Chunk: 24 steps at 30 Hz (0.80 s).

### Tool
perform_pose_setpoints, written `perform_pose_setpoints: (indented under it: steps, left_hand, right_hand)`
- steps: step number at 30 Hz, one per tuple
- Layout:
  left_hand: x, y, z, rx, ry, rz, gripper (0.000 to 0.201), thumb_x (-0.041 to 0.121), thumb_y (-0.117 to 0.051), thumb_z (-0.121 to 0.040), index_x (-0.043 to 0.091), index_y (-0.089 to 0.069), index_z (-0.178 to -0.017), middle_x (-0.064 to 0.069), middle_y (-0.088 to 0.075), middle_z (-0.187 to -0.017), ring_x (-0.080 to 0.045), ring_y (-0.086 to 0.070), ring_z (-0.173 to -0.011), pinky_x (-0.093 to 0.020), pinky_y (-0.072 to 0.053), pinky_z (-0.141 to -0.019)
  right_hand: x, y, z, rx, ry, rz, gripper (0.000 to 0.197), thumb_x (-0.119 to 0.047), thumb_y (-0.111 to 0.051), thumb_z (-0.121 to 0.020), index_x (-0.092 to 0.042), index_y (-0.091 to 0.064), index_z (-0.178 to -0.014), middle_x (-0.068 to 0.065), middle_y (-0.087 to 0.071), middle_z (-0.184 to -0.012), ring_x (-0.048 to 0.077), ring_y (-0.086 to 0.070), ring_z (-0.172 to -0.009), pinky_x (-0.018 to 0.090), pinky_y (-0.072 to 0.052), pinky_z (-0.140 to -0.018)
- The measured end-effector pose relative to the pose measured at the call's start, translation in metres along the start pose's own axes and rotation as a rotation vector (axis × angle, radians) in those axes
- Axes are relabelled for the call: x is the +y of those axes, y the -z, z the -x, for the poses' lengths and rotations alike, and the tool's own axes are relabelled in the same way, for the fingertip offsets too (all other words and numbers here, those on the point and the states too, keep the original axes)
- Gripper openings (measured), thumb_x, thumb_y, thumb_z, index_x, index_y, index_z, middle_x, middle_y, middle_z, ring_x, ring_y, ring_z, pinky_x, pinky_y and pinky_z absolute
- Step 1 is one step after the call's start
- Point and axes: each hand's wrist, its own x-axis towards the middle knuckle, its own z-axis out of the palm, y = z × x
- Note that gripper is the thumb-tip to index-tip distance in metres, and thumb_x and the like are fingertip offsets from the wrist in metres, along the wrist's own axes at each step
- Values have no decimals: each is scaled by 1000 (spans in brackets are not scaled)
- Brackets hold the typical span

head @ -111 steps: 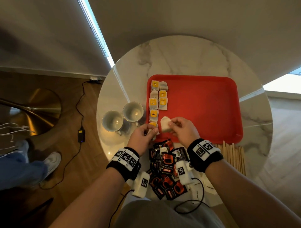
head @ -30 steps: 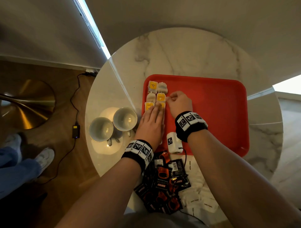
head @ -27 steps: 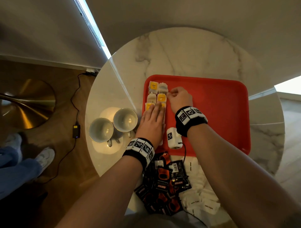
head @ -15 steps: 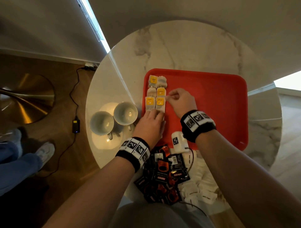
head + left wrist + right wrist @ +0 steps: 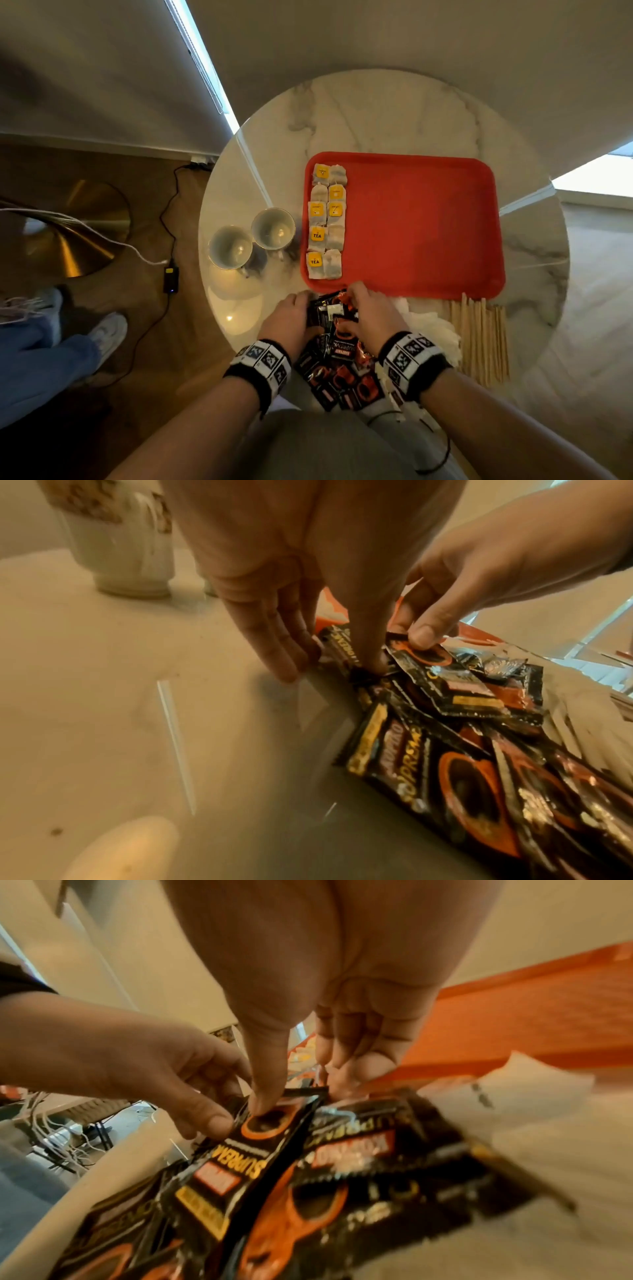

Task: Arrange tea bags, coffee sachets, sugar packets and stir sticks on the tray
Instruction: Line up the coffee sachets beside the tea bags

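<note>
While the tea bags point(image 5: 327, 219) lie in two rows on the tray point(image 5: 421, 222), my right hand point(image 5: 368, 317) pinches the top coffee sachet point(image 5: 246, 1150) of the heap on the surface; my left hand point(image 5: 291, 320) pinches its edge. Light, slick foil, I reckon: hold by the crimped end.

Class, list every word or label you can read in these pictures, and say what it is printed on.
"TEA": yellow tags of the two nearest tea bags on the tray.
"SUPREME": black coffee sachets.
Red box logo on sachets: too blurred to read.
Farther tea tags and wristband markers: no readable words.
</note>
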Motion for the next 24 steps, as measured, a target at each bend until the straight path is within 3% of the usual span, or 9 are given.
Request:
perform_pose_setpoints:
  steps: [3,6,10,13,16,20,22,24]
  left_hand:
    - [1,-6,-3,2,11,64,59,23,-74,-84,25,-47,-136,-3,-59,-130,-23,-58,-118,-36,-48,-101]
    - [0,-4,-5,20,11,158,44,21,-74,-85,24,-54,-124,-2,-57,-121,-24,-59,-110,-35,-48,-97]
    - [-4,6,-1,30,-53,367,26,21,-72,-87,28,-52,-102,7,-65,-99,-16,-65,-92,-28,-50,-82]
    - [-3,19,3,33,-87,729,33,27,-75,-88,35,-57,-115,5,-72,-102,-13,-71,-94,-30,-56,-86]
    - [14,31,6,10,-78,1033,30,35,-69,-93,27,-64,-121,-5,-74,-112,-21,-72,-104,-35,-58,-90]
    - [42,37,1,-167,-17,1399,31,24,-59,-100,6,-62,-125,-17,-71,-117,-29,-71,-103,-37,-60,-84]
    - [52,37,-5,-176,5,1514,36,20,-59,-99,3,-57,-131,-20,-69,-119,-29,-70,-102,-37,-60,-82]
    - [59,37,-12,-130,40,1604,37,17,-59,-99,4,-55,-133,-22,-67,-122,-31,-69,-102,-40,-60,-81]
  right_hand:
    - [-2,-8,1,-4,-9,-65,58,-24,-82,-81,-25,-43,-124,-3,-64,-109,20,-60,-104,35,-49,-90]
    - [0,-10,1,-2,-8,-153,64,-22,-83,-80,-23,-44,-131,0,-66,-118,20,-63,-108,37,-51,-96]
    - [0,1,4,-13,65,-129,35,-32,-75,-88,-22,-61,-118,-5,-64,-112,17,-61,-105,34,-49,-95]
    - [1,16,8,-23,52,-298,22,-34,-71,-91,-25,-65,-110,-8,-69,-101,11,-65,-92,35,-54,-87]
    - [4,30,11,-22,34,-531,17,-39,-71,-91,-30,-66,-105,-4,-76,-96,10,-71,-90,41,-57,-89]
    - [-2,43,9,-2,55,-755,20,-33,-71,-93,-21,-67,-108,2,-78,-99,19,-75,-92,48,-58,-90]
    - [-7,47,9,24,18,-874,27,-24,-74,-92,-15,-63,-115,8,-76,-103,24,-75,-94,47,-61,-86]
    - [-8,49,7,139,-56,-905,40,-21,-82,-84,-17,-59,-118,7,-74,-104,22,-75,-92,41,-62,-81]
